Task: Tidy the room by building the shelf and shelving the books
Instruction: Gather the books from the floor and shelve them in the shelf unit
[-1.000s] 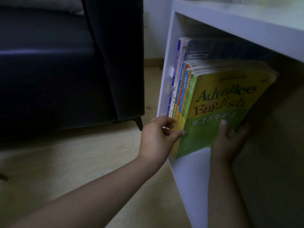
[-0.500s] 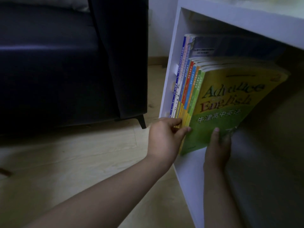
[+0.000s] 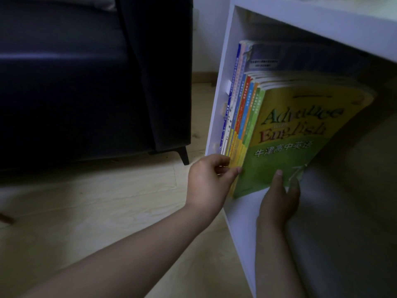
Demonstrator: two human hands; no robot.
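- Presently, item one: white shelf unit (image 3: 322, 20), assembled and standing on the wooden floor (image 3: 107, 211); its open front faces the camera, so books can be slid in by hand
- Row of textbooks (image 3: 240, 108): upright inside the compartment, packed against the left side panel (image 3: 219, 87), spines outward; the panel serves as their bookend
- Advance with English textbook (image 3: 296, 136): yellow and green cover, the rightmost book of the row; it lies against its neighbours with its top tipped away to the right, probably because nothing props it on that side
- Left hand (image 3: 210, 181): at the lower ends of the spines, fingers curled and thumb tip touching the spine edge; it pinches the bottom of the row, apparently to square the spines and keep them tight to the panel
- Right hand (image 3: 279, 203): inside the compartment, thumb laid on the green cover, fingers wrapped round the lower corner; it grips the outermost textbook, apparently to bear its weight and press it towards the rest
- Contact with the shelf's bottom board: not clear, since the hands hide the lower edges
- Small white pegs (image 3: 228, 83): on the inner face of the side panel, beside the row
- Dark sofa (image 3: 75, 82): left of the unit, well apart from the hands, one sofa leg (image 3: 184, 155) on the floor
- Judged stage: shelving of this batch nearly finished, with the lean of the last book yet to be corrected
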